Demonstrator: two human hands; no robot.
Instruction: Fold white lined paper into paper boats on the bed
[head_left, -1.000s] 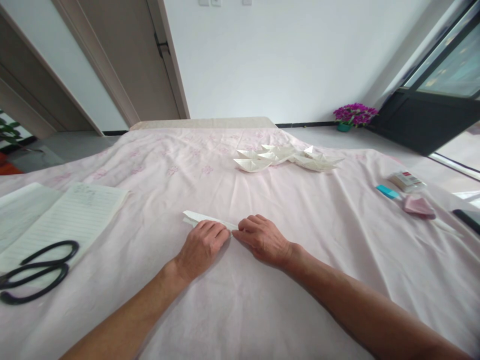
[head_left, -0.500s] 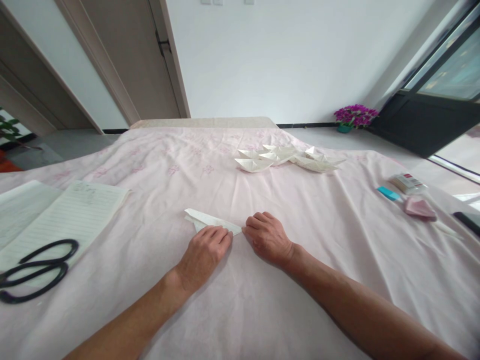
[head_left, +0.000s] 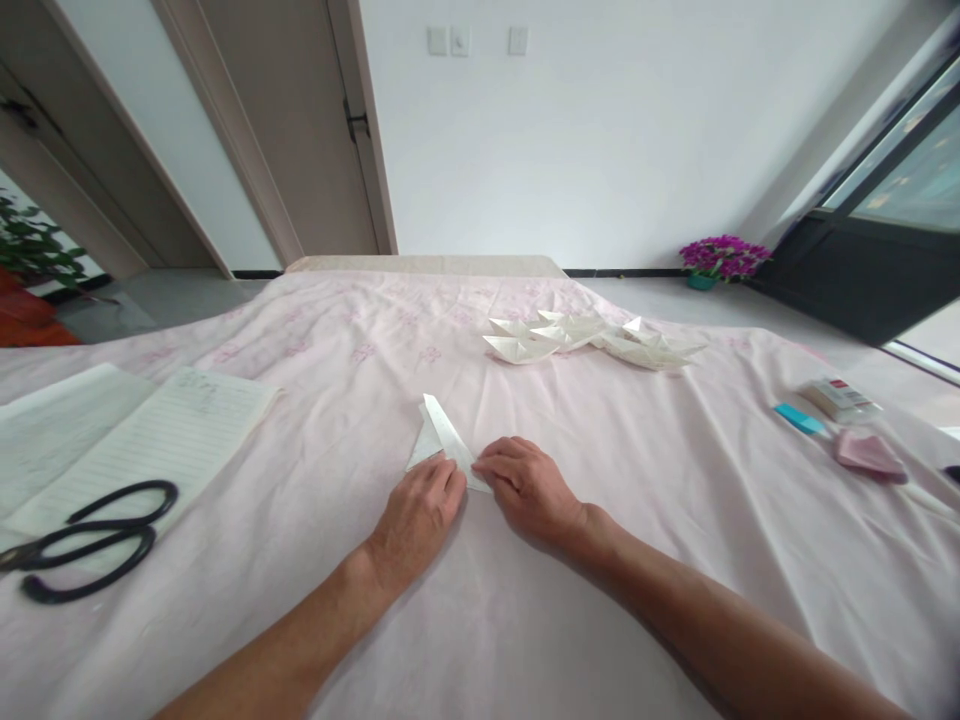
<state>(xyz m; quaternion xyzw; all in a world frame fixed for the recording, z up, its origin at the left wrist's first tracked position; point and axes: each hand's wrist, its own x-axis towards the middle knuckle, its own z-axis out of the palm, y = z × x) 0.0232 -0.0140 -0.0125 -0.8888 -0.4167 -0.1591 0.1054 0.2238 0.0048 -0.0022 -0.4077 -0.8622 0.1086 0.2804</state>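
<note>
A small folded sheet of white paper lies on the pink cloth between my hands, its narrow tip pointing away from me. My left hand presses on its lower left part with the fingers together. On the paper's right edge, my right hand has its fingertips pinched close. The hands cover the paper's near end in part. Farther off, several folded paper boats stand in a cluster.
Black-handled scissors rest on lined paper sheets at the left. To the right are a blue object, a clear packet and a pink cloth piece. The cloth-covered surface has wrinkles.
The folded paper has turned, so its far end now points more away from me instead of leftward. My right fingers have moved onto its right edge. The view has tilted up slightly.
</note>
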